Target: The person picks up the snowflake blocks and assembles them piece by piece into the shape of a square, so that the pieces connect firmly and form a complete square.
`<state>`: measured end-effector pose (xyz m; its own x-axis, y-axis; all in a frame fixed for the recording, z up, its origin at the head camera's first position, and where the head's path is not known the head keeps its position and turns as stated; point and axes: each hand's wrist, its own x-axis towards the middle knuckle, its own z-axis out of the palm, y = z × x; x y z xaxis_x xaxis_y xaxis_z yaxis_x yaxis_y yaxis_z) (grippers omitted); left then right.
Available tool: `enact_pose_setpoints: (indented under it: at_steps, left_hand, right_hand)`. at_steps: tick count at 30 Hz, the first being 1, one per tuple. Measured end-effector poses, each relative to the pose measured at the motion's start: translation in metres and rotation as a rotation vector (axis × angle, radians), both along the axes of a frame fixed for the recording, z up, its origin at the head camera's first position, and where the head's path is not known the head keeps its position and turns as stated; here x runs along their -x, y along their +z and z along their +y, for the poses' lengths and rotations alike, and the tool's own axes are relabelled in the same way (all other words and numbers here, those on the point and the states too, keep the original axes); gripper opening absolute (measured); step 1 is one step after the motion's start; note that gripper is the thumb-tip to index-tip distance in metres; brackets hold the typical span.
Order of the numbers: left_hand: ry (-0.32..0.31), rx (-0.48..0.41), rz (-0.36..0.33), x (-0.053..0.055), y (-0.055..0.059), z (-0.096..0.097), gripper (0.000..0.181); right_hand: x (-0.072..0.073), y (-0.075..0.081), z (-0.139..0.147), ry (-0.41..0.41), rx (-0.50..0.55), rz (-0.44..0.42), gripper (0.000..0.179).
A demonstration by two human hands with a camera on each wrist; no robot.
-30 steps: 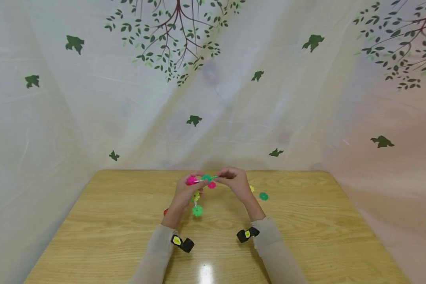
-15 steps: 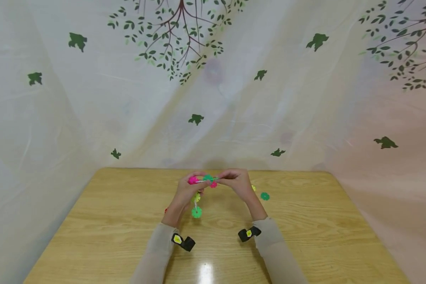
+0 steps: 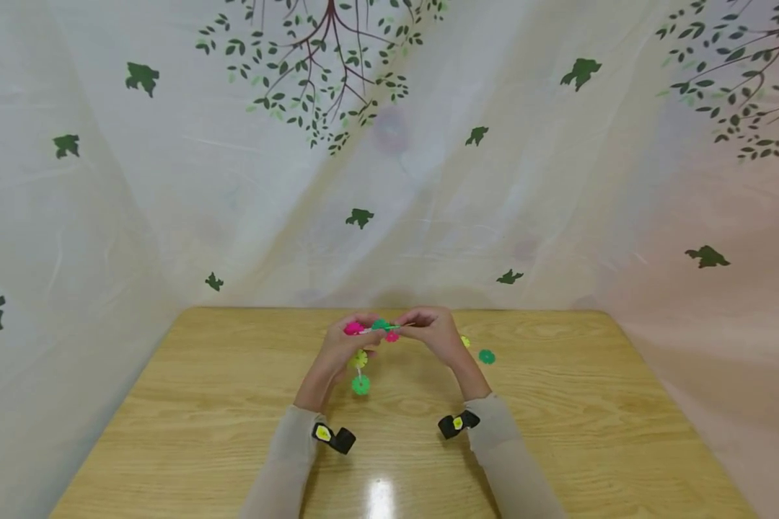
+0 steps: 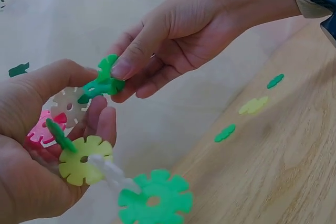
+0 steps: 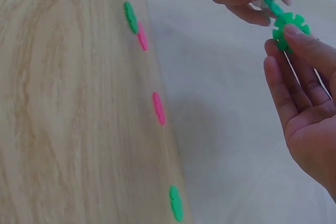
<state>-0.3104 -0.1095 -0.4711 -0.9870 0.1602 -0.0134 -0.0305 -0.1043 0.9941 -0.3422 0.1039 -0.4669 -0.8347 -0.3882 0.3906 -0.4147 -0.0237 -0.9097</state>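
My left hand holds a chain of slotted, flower-shaped plastic discs above the table. In the left wrist view the chain has a pink disc, a whitish disc, a yellow disc and a green disc hanging at the near end. Its thumb and fingers grip the chain near a darker green disc. My right hand pinches a brighter green disc between thumb and fingers. This disc meets the darker one edge to edge; how deep the slots engage cannot be told.
Loose discs lie on the wooden table: a green one and a yellow one right of the hands, a pink one behind them. More pink and green discs show in the right wrist view. A printed curtain hangs behind.
Both hands stay almost in place, fingers still on the discs. The pinched green disc shifts slightly between them, and the head view has tilted a little.
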Motion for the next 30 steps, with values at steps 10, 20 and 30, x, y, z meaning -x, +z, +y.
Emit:
enact_pose_setpoints:
  at_steps: [10, 20, 30]
  left_hand:
    - [-0.087, 0.033, -0.030, 0.000, -0.006, 0.003, 0.032]
    - [-0.036, 0.065, -0.056, 0.002, -0.016, 0.012, 0.027]
    - [-0.087, 0.050, -0.058, 0.000, -0.018, 0.012, 0.035]
  right_hand:
    - [0.001, 0.010, 0.003, 0.021, -0.213, -0.054, 0.013]
    - [0.012, 0.015, 0.020, 0.054, -0.425, -0.022, 0.019]
    - [0.025, 0.007, 0.070, -0.018, -0.616, -0.014, 0.022]
